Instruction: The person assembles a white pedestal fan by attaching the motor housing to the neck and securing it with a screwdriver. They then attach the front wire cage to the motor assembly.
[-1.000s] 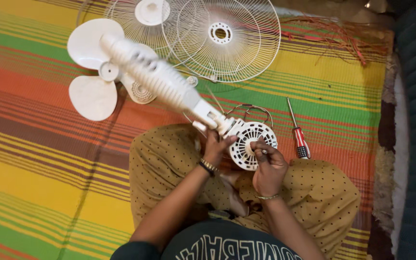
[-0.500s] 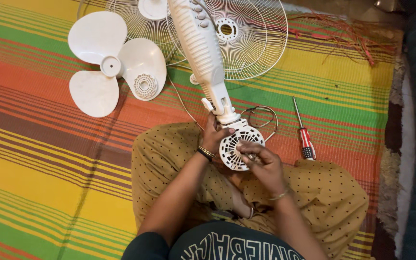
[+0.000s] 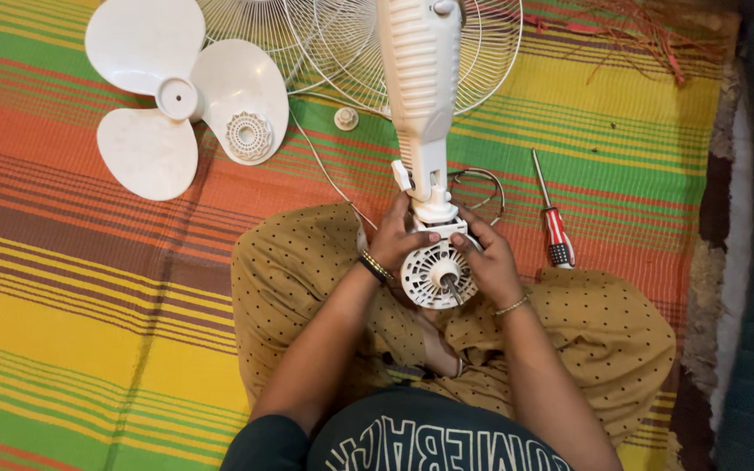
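Striped floor mat (image 3: 63, 288) is lying under a seated person gripping a white fan body (image 3: 421, 96) over the lap.

Left hand (image 3: 399, 237) and right hand (image 3: 486, 257) are clasping its round motor housing (image 3: 436, 275); its long axis is pointing straight away, toward wire guards (image 3: 342, 44). Fan blade (image 3: 176, 96) is lying left of the body, screwdriver (image 3: 551, 218) right.

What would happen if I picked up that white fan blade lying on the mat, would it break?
The fan blade looks like thin white plastic, so it is probably light. Its three wide wings may bend a little and could crack if squeezed. Lying flat on the striped mat, it likely won't roll.
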